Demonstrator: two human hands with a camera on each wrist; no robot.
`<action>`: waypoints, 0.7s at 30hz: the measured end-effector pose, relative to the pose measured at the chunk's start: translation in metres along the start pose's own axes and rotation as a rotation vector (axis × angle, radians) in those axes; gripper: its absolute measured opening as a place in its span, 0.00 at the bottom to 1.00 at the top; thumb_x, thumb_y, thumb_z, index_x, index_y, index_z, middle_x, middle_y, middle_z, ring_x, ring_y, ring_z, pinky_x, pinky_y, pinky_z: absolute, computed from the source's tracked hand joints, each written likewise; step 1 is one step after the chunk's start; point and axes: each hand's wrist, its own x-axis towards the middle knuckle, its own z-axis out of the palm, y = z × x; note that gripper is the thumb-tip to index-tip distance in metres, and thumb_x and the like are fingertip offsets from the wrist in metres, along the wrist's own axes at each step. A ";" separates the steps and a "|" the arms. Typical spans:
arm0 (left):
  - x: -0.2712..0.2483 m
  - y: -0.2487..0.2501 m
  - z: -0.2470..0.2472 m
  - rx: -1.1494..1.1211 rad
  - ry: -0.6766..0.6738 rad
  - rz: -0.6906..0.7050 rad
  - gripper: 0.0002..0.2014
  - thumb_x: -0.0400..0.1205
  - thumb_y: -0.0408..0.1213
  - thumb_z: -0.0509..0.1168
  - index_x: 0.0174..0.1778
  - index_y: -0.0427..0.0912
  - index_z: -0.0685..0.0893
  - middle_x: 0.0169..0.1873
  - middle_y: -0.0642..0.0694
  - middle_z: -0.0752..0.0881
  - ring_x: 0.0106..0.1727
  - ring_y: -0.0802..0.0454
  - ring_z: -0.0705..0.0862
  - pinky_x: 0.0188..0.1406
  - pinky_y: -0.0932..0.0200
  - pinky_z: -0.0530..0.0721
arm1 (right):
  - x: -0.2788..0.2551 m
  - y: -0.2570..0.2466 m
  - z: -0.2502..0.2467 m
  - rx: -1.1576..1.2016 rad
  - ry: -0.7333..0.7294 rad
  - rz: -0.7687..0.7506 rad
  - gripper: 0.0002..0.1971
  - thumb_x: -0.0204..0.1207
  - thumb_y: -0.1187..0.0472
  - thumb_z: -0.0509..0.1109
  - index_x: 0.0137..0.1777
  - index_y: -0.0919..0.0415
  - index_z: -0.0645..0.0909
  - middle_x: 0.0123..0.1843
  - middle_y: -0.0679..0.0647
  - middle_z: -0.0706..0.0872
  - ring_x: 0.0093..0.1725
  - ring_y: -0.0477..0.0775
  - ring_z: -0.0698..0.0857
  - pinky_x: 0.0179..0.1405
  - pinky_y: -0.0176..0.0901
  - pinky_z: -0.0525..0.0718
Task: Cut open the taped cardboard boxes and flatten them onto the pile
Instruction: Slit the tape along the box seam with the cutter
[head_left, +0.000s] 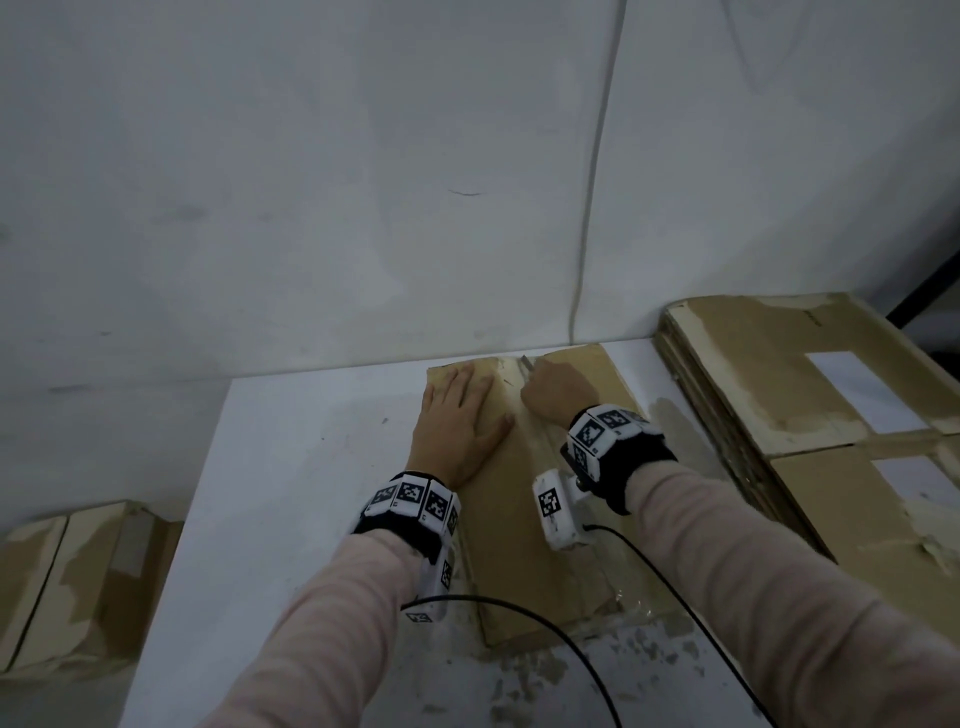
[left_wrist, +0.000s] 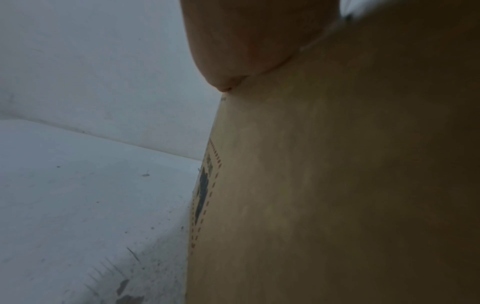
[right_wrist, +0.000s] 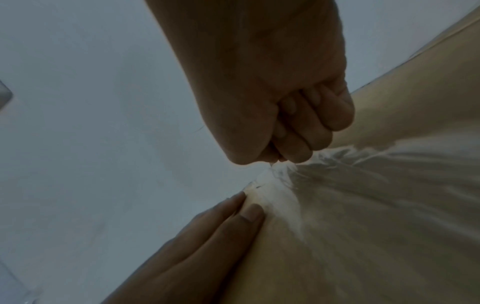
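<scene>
Blade (head_left: 525, 360) in the fisted right hand (head_left: 558, 396) is sitting at the far end of the box (head_left: 540, 525) seam, which runs toward the near edge; the flat left hand (head_left: 457, 421) is pressing just left.

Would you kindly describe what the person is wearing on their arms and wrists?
Both arms wear pale pink long sleeves. Each wrist has a black band ringed with white black-patterned square marker tiles, plus a white marker-tagged camera unit trailing a thin black cable. The hands are bare.
</scene>
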 end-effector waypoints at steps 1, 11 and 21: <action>0.000 0.000 0.000 -0.002 0.006 0.003 0.44 0.73 0.71 0.36 0.81 0.50 0.61 0.83 0.47 0.56 0.83 0.49 0.50 0.80 0.50 0.42 | 0.001 0.000 0.001 0.002 0.000 -0.002 0.16 0.79 0.64 0.57 0.63 0.70 0.75 0.63 0.66 0.81 0.60 0.66 0.81 0.55 0.51 0.78; 0.000 -0.002 0.003 0.011 0.029 0.028 0.44 0.73 0.70 0.35 0.81 0.49 0.62 0.83 0.46 0.58 0.83 0.48 0.51 0.80 0.48 0.44 | -0.008 0.010 -0.001 0.029 -0.042 -0.026 0.17 0.85 0.64 0.52 0.66 0.72 0.74 0.66 0.68 0.79 0.64 0.67 0.78 0.58 0.47 0.74; -0.001 0.000 0.002 0.009 0.015 0.006 0.45 0.71 0.70 0.35 0.81 0.50 0.62 0.83 0.47 0.57 0.83 0.49 0.51 0.80 0.49 0.42 | -0.025 0.012 0.008 -0.016 -0.099 0.021 0.16 0.80 0.63 0.56 0.64 0.70 0.75 0.64 0.65 0.80 0.62 0.65 0.79 0.57 0.50 0.76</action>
